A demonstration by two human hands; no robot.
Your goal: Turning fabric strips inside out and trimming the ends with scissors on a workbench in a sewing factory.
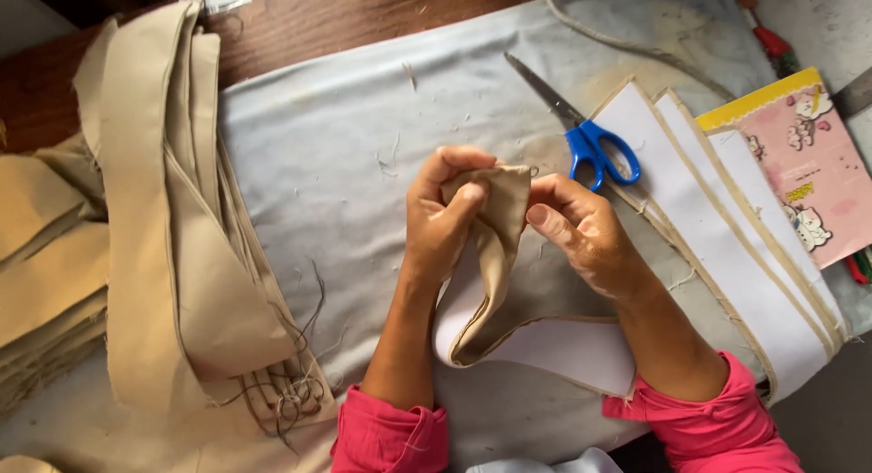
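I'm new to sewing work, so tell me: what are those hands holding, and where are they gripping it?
Both hands, left and right, pinch the top corner of a tan fabric strip with white lining.

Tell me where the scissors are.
The blue-handled scissors lie on the grey cloth, just beyond the right hand, beside the white-lined strips.

Bare grey cloth (363,155) lies open toward the table's far edge; stacked tan strips (182,237) block the left side; blue scissors (590,142) and white-lined strips (718,219) crowd the right.
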